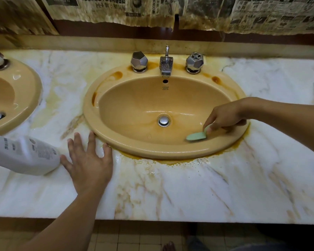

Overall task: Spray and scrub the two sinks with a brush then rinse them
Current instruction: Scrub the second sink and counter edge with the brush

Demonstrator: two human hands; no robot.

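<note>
- Your worktop is a white marble counter with brown veins and rust-orange staining. The stain is heaviest in a ring round the basin's near edge.
- Your left hand lies palm down on the counter with its fingers spread wide. The thumb tip touches the basin's outer rim.
- Just beside your little finger is a white plastic bottle, cut off by the left edge. Its label carries grey and purple print that is too small to read.
- Your right hand curls its fingers round the handle of a pale green plastic brush. The brush head sits on the near-right inner wall of the basin.
- That basin is a peach oval ceramic sink, wet inside, with a chrome drain plug at its bottom.
- A tiny maker's mark is printed under the overflow hole. You cannot read it.
- A second peach ceramic sink lies to the left, partly out of view.
- Behind the main basin are a chrome spout and two faceted chrome tap knobs.
- Yellowed newspaper sheets hang on the wall. Their dense columns of print are not legible.
</note>
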